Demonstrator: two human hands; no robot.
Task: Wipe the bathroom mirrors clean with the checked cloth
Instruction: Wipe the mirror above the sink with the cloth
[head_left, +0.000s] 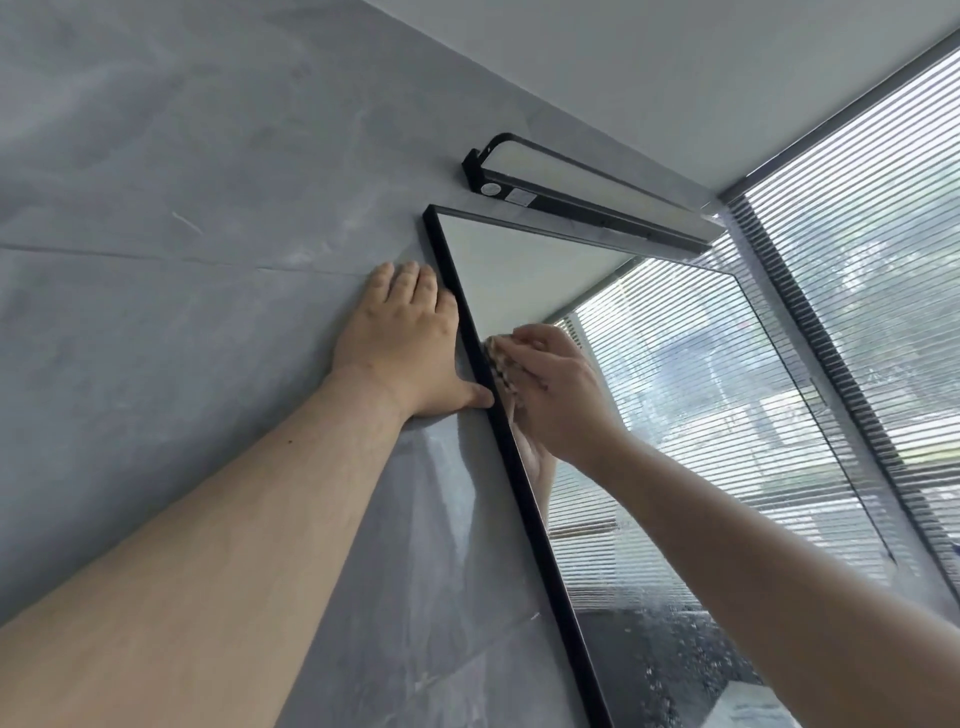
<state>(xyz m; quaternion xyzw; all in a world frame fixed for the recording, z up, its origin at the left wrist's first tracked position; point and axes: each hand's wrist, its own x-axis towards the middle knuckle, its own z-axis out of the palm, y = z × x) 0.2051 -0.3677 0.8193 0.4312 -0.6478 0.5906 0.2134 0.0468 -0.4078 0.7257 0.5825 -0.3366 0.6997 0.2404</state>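
Mid-wipe on the mirror (675, 415), upper-left zone of the glass.

Your right hand (558, 395) has its fingers curled over the checked cloth (501, 371), bunched small and pressed flat to the glass just inside the black frame (519, 478). Only a sliver of cloth shows at the hand's left edge; the rest is under your palm, so I can't tell how it's folded.

Your left hand (402, 338) is flat on the grey tiled wall (182, 234), fingers straight and together, holding nothing. Its thumb touches the frame's left rail. Looks like a brace while you reach up.

State of the glass, as I judge it: the top corner near the light bar (587, 200) reads clear. The lower part near you shows spotting or droplets, and there's haze across the reflected blinds. So more undone than done on this mirror, and the task says mirrors, plural; no other mirror is in view.

Next move calls for:
- Even pressure through the cloth, strokes running right across the glass toward the window (857, 286) side, then stepping down.
- Overlap passes, or the streaks stay.
- Run the cloth tight along the frame edge, where residue sits.
- Refold to a fresh face before the spotted lower area.
- Keep your left thumb off the glass.
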